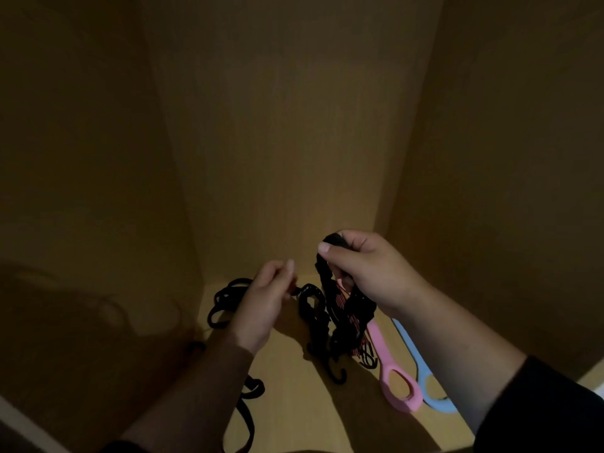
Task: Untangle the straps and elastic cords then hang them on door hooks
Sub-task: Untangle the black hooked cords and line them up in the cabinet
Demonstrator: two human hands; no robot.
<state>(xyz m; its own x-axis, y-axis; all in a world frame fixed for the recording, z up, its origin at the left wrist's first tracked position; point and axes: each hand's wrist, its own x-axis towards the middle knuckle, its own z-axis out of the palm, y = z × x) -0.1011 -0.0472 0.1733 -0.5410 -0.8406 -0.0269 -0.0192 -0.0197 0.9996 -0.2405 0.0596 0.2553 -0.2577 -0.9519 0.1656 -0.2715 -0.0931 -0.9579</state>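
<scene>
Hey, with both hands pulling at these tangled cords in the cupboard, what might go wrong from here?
The right hand grips the black and red cord bundle while the left hand pinches a strand beside it; pulling apart may tighten the knot.

The black hook dangles from the bundle and could snag the pink strap or the blue strap lying below it.

The light is dim, so crossings are hard to read.
</scene>
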